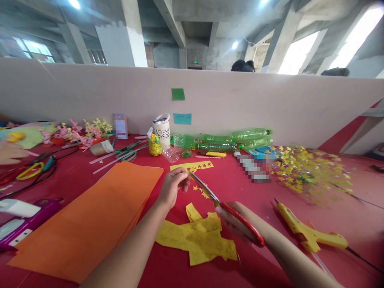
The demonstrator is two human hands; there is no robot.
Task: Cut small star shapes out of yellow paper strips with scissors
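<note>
My right hand (237, 222) is closed around red-handled scissors (250, 228), whose blades point up and left toward my other hand. My left hand (175, 186) pinches a small yellow paper piece at the blade tips; its exact shape is mostly hidden by the fingers. Just beyond lies a yellow paper strip (205, 165) with star-shaped holes or marks. Several small yellow stars (198, 189) are scattered under the blades. Nearer to me, between my forearms, rest crumpled yellow paper sheets (204, 240).
Orange sheets (99, 216) are stacked at left, beside a purple power strip (45, 216). A yellow glue gun (306, 230) and star-covered sprigs (306, 170) occupy the right. Green bottles (219, 146), a white tumbler (162, 132) and a cutter (216, 154) stand or lie behind. Another person's hand (12, 154) shows far left.
</note>
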